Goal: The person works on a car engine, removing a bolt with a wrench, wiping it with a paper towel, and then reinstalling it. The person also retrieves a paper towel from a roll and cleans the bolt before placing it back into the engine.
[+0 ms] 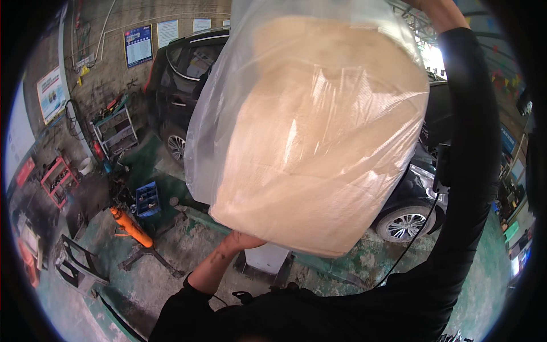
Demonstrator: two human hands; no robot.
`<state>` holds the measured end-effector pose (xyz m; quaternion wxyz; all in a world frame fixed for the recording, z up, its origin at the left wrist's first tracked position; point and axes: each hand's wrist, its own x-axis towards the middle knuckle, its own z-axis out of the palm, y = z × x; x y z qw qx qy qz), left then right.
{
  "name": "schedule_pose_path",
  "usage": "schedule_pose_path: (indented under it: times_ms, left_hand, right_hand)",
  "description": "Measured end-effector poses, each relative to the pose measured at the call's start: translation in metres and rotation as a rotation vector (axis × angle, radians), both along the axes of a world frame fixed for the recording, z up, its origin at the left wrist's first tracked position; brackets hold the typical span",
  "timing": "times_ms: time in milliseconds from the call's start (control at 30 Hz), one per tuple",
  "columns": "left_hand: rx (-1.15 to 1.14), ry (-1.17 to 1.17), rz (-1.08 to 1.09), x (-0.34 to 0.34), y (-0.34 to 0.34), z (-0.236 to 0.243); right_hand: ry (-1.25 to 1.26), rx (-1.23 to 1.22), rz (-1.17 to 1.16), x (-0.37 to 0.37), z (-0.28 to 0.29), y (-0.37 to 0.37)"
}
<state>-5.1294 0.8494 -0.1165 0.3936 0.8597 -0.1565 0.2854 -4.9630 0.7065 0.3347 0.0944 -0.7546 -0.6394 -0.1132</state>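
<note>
Head view: we're holding a bagged tan bundle (319, 137) overhead, left hand (239, 240) pressing up under its low end, right hand (439, 11) at top; both grips hidden, can't tell.

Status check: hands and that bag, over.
Left hand under the bag, supporting it. Right hand raised at its top, grip hidden. Bag blocks view of the black car behind.

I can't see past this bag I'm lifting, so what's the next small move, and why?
Probably lower the bag a little before stepping anywhere. It fills most of the view, with the left hand under its bottom edge and the right arm raised over its top. The floor ahead holds an orange jack and a blue crate, so a clearer view looks safer.
</note>
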Motion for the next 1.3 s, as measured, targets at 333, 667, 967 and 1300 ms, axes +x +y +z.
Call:
schedule_pose_path:
  times_ms: [333,667,967,1300]
  left_hand:
    - [0.027,-0.079,0.127,0.006,-0.018,0.005]
    - [-0.025,-0.077,0.097,-0.002,-0.033,0.015]
    - [-0.151,-0.049,0.206,-0.011,-0.039,0.009]
    - [-0.032,-0.087,0.302,-0.011,-0.033,-0.007]
  right_hand:
    - [0.069,0.105,0.059,-0.004,-0.001,-0.02]
    - [0.116,0.14,0.079,-0.006,-0.001,-0.034]
    - [0.265,0.251,0.112,-0.001,0.011,-0.058]
    - [0.001,0.214,0.064,-0.022,-0.01,-0.049]
